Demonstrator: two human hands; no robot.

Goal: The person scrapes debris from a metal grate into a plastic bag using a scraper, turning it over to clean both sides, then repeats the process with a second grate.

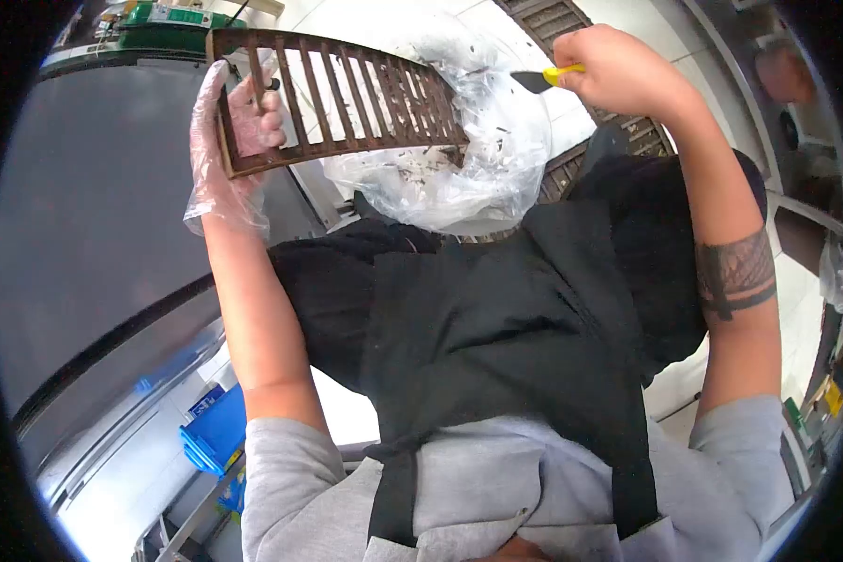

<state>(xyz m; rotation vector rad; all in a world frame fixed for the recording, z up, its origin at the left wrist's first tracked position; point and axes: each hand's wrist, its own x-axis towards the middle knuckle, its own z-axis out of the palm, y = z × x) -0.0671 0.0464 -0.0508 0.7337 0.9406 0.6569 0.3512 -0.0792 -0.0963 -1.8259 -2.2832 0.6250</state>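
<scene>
My left hand (248, 114), in a clear plastic glove, grips one end of a brown slatted drain grate (347, 92), with fingers curled through its end opening. The grate is tilted, its far end over a clear plastic bag (496, 183) that holds dark crumbs and scraps. Bits of dirt cling between the slats toward that end. Bare and closed, my right hand (623, 70) holds a yellow-handled scraper (564, 73). Its dark flat blade points left, apart from the grate and above the bag's right side.
More slatted grating (618, 155) lies along the floor to the right and beyond the bag. A large grey panel (103, 178) fills the left side. Blue plastic bins (214, 431) stand at lower left, and green equipment (164, 26) sits at upper left. Pale tiles (646, 23) surround the bag.
</scene>
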